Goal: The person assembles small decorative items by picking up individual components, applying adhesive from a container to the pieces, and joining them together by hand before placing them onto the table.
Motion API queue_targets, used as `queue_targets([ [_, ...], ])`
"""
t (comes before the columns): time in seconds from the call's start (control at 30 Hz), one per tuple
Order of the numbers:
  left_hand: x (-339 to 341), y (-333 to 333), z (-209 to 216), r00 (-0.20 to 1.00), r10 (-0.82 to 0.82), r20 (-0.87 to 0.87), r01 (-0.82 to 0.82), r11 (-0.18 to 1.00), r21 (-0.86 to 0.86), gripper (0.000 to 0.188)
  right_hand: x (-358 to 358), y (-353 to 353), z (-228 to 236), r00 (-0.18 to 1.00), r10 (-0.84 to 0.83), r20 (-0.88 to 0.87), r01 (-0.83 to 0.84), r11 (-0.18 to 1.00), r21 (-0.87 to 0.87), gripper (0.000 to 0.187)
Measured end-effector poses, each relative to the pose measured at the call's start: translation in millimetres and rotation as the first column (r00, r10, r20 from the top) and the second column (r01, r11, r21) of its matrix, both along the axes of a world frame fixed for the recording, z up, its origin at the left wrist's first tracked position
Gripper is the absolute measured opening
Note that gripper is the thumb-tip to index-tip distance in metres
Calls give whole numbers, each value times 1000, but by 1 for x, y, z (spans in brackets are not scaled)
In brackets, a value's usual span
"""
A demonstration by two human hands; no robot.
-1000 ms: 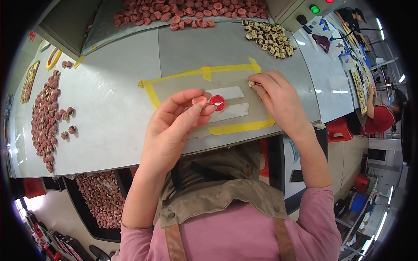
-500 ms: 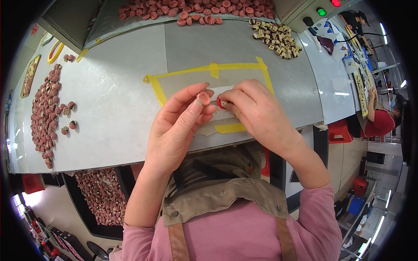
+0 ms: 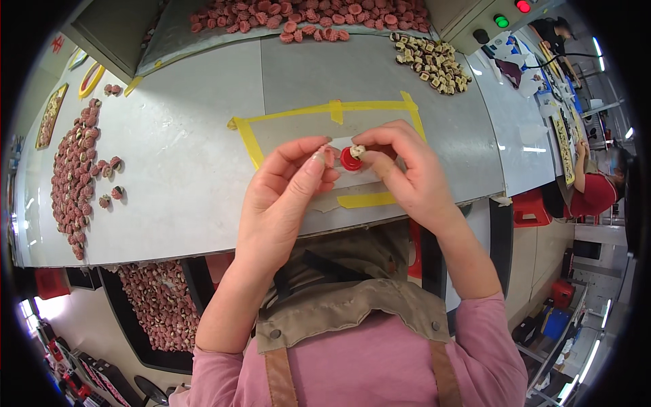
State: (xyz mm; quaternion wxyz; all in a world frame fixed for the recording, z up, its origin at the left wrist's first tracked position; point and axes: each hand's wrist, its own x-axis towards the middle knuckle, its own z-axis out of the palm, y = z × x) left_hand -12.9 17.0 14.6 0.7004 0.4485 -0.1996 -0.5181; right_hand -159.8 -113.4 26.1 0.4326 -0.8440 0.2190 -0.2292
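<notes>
My left hand (image 3: pixel 278 193) pinches a small pink ridged cup-shaped piece (image 3: pixel 329 157) between thumb and fingers, turned partly on its side. Close by on the right, my right hand (image 3: pixel 417 176) grips a small cream-and-dark piece (image 3: pixel 358 150) between thumb and forefinger. That piece is just above the far edge of a round red cap-like thing (image 3: pixel 350 163), which stands on a white patch between my hands. Whether the two touch, I cannot tell. Yellow tape (image 3: pixel 291 112) frames this patch of the grey table (image 3: pixel 176 169).
Pink cups (image 3: pixel 319 13) heap at the back, and cream-and-dark pieces (image 3: pixel 434 64) pile at the back right. Left lies a pile of joined pink-and-cream pieces (image 3: pixel 73 176). A black bin (image 3: pixel 159 305) below holds more. A co-worker in red (image 3: pixel 590 197) sits at the right.
My right fingers have moved apart from the red thing, which now shows more fully, and the cream-and-dark piece is raised into sight. The pink cup in my left hand has turned sideways.
</notes>
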Motion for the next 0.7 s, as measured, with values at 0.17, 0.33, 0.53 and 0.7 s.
queue_targets([
  [0.17,-7,-5,1,998,-17,53,17,1000,-1,27,4,12,-4,980,-47,196,-22,941,338,17],
  [0.33,-13,-6,-1,987,5,159,0,999,-32,28,10,20,-7,977,-47,208,71,991,-110,14],
  [0.53,-15,-2,0,937,22,349,-13,1000,-27,29,-2,15,-11,981,7,191,42,968,-249,22],
  [0.7,-11,-1,4,958,-122,259,135,990,-33,44,-7,13,-8,975,64,214,-54,997,-51,27],
])
